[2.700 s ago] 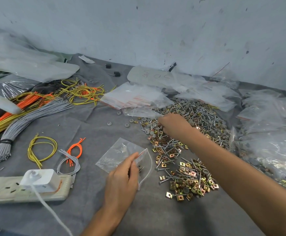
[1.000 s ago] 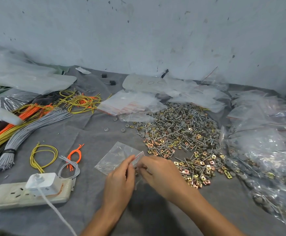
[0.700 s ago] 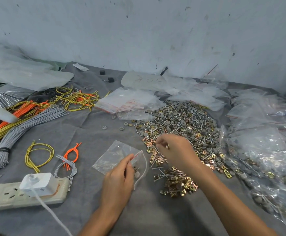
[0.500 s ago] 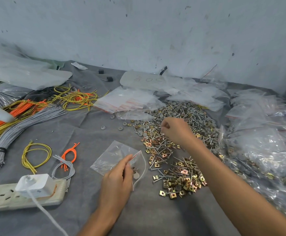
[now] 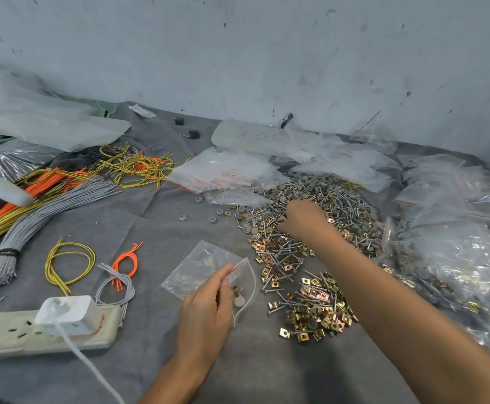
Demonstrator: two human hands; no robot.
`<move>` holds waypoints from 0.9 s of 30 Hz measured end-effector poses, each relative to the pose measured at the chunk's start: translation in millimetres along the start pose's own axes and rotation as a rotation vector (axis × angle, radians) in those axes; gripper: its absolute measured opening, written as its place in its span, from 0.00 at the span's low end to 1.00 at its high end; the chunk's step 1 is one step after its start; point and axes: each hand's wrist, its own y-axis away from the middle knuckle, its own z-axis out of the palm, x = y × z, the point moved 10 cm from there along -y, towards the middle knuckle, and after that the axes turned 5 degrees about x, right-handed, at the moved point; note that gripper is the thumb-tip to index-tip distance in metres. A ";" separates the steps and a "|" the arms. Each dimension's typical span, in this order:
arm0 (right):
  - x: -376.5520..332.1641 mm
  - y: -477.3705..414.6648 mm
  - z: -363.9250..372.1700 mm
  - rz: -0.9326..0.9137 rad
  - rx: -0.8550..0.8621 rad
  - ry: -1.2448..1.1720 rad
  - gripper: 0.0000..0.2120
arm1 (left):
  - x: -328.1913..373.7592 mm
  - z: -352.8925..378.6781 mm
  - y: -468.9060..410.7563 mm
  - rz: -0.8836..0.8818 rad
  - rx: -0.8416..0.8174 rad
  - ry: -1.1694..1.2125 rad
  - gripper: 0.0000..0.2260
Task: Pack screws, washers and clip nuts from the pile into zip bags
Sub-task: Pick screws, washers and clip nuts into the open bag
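Lower centre: left hand (image 5: pixel 209 310) pinching the red-striped mouth of a clear zip bag (image 5: pixel 197 266), held open flat on the grey cloth (image 5: pixel 156 228); a round washer (image 5: pixel 239 300) and a few small parts visible inside, just right of the fingers. Centre right: right hand (image 5: pixel 302 220) reaching palm-down onto the pile (image 5: pixel 310 287) of screws, grey washers and brass-coloured clip nuts, fingers curled into the heap; grip on any part not discernible. Above the pile: stack of empty bags (image 5: pixel 223 173). Right edge: filled bags (image 5: pixel 456 243) heaped together. Left side: bundled grey wires (image 5: pixel 48 211) beside orange and yellow strands. Lower left: power strip (image 5: pixel 5 336) with a white plug (image 5: pixel 66 313) seated in it.
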 end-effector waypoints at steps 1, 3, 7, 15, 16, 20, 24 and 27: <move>0.9 0.2 1.3 0.000 -0.003 0.009 0.20 | 0.7 -0.3 -0.1 0.002 -0.001 0.001 0.14; 1.3 1.3 2.0 -0.002 -0.012 0.014 0.21 | 2.1 -1.5 -0.3 0.006 0.004 -0.004 0.14; 0.4 6.1 1.2 -0.023 -0.052 -0.014 0.20 | 2.9 -2.1 -0.6 0.014 0.012 -0.004 0.14; 0.9 75.7 -45.6 -0.036 0.087 -0.514 0.14 | 1.0 -2.3 -1.5 0.015 0.031 -0.002 0.13; -6.7 94.3 -43.2 -0.056 0.058 -0.584 0.11 | 0.6 -1.8 -1.8 0.014 0.033 0.000 0.13; -42.7 153.0 -23.1 -0.165 0.019 -0.646 0.11 | 0.3 -0.9 -2.1 0.023 0.045 0.001 0.13; -79.5 176.7 -16.7 -0.346 0.100 -0.503 0.10 | 3.2 -2.2 -0.9 0.043 0.049 -0.010 0.14; -94.2 180.5 -13.4 -0.413 0.121 -0.382 0.12 | 4.6 -2.0 -0.3 0.053 0.036 -0.010 0.14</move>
